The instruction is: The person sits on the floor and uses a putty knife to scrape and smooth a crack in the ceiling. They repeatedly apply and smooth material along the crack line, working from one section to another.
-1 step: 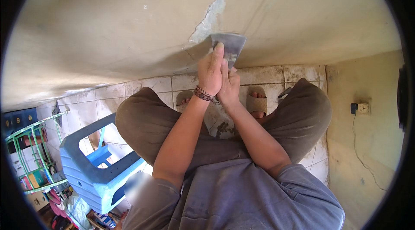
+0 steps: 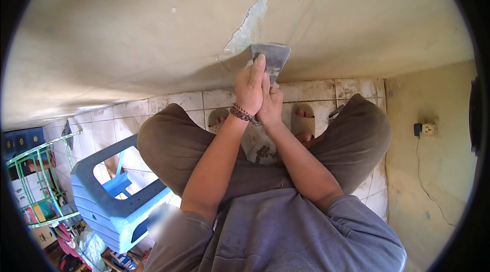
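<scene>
A putty knife (image 2: 278, 55) with a wide grey metal blade points up at the beige wall (image 2: 153, 32). My left hand (image 2: 249, 90) is closed around it, thumb lying along the blade. Against it, my right hand (image 2: 272, 104) also grips the knife; the handle is hidden in the two hands. The blade's broad edge is at the wall, just below and right of a jagged crack (image 2: 253, 16) edged with a pale bare strip. A braided bracelet (image 2: 241, 112) circles my left wrist.
A blue plastic step stool (image 2: 97, 205) lies at my left on the white tiled floor (image 2: 176, 99). Beyond it are a green metal rack (image 2: 41, 182) and piled household goods. On the right wall, a black adapter (image 2: 417, 129) sits in a socket with its cord hanging.
The putty knife has slid slightly down the wall toward me, both hands moving with it. The crack and everything around it look the same.
</scene>
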Available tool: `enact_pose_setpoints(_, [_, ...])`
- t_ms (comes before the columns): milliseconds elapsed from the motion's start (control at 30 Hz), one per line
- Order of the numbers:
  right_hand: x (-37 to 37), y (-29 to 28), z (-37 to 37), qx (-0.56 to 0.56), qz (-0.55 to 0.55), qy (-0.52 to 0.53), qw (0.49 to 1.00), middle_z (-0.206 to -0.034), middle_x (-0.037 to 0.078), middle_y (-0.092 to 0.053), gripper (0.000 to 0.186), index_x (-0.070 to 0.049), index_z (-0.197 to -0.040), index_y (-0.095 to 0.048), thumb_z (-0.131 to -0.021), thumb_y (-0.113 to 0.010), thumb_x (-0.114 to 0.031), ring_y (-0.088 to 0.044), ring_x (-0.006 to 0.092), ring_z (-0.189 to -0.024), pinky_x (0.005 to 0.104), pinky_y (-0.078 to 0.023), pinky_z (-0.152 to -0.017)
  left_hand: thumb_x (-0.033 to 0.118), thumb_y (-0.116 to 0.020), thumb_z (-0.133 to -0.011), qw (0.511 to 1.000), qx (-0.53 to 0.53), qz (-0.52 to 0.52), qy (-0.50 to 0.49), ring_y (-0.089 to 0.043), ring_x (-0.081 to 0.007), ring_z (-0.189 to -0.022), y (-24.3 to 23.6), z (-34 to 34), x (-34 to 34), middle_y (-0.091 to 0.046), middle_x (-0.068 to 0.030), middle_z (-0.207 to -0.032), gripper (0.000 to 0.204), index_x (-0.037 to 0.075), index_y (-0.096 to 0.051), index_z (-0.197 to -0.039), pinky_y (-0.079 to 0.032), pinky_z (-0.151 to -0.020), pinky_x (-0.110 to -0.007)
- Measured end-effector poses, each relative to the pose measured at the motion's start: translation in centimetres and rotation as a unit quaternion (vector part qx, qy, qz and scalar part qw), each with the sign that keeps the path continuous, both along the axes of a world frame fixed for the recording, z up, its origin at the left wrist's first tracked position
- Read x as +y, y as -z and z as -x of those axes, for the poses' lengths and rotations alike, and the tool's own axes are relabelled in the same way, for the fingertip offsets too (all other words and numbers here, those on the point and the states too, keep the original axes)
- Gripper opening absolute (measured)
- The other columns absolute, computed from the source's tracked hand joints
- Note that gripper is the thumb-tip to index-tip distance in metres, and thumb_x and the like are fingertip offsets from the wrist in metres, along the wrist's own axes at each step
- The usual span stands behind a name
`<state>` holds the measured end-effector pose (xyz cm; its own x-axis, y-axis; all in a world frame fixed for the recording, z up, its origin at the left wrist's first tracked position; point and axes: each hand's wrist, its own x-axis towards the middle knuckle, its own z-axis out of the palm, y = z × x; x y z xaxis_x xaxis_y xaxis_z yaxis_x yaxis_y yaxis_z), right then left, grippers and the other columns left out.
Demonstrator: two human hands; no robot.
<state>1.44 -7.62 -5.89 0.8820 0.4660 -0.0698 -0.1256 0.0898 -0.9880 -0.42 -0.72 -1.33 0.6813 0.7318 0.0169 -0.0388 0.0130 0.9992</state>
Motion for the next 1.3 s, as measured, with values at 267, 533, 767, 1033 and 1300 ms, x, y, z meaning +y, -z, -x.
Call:
enact_pose_setpoints(267, [-0.3,-0.8,0.3,-0.02,0.014,-0.034,0.999,-0.084,0.004,-0.061,0.044,0.004,-0.091,-0.062,-0.105,-0.042,-0.032,-0.052,0.0079,-0.073,0.0252,-0.045,-0.065,0.042,-0.049,-0.101,1.0,0.029,0.009,-0.007,-0.044,-0.0104,-0.055,-1.0,0.3,0.1,-0.048,-0.0011,-0.057,0.056,0.0,-0.052,-0.064,-0.038,-0.05,-0.03])
enact_pose_setpoints(533, [0.6,-2.2,-0.3,-0.039,0.012,-0.02,0.999,-0.078,0.002,-0.06,0.043,0.002,-0.09,-0.06,-0.105,-0.042,-0.033,-0.052,0.0071,-0.072,0.0245,-0.045,-0.064,0.041,-0.048,-0.101,0.998,-0.026,0.05,0.008,-0.047,-0.0104,-0.054,-1.5,-0.4,0.1,-0.051,-0.0013,-0.06,0.055,-0.001,-0.055,-0.067,-0.039,-0.05,-0.031])
enact_pose_setpoints(767, [-0.1,-2.7,-0.5,-0.021,0.054,-0.04,0.997,-0.077,0.001,-0.061,0.043,0.001,-0.088,-0.06,-0.105,-0.042,-0.034,-0.051,0.0059,-0.071,0.0237,-0.044,-0.061,0.042,-0.048,-0.101,0.996,-0.051,0.071,0.033,-0.046,-0.0106,-0.056,-2.4,-0.3,0.8,-0.051,-0.0021,-0.06,0.054,-0.001,-0.054,-0.068,-0.039,-0.051,-0.029])
enact_pose_setpoints(1033, [0.6,-4.2,-0.4,-0.022,0.024,-0.012,0.999,-0.068,0.012,-0.058,0.05,0.009,-0.077,-0.058,-0.101,-0.05,-0.034,-0.049,0.0123,-0.069,0.0334,-0.044,-0.063,0.041,-0.051,-0.1,0.997,-0.041,0.066,0.021,-0.041,-0.0067,-0.058,-3.5,-0.3,0.6,-0.048,0.0018,-0.06,0.053,0.0,-0.052,-0.066,-0.035,-0.051,-0.027])
enact_pose_setpoints(1300, [-1.8,-3.0,0.2,-0.162,-0.047,-0.009,0.986,-0.08,0.004,-0.058,0.047,0.003,-0.109,-0.059,-0.104,-0.038,-0.039,-0.05,0.0132,-0.07,0.0302,-0.043,-0.062,0.041,-0.055,-0.099,0.993,-0.046,0.088,0.065,-0.043,-0.0051,-0.06,-1.9,-0.3,0.9,-0.052,0.0037,-0.065,0.046,0.005,-0.057,-0.07,-0.035,-0.054,-0.024])
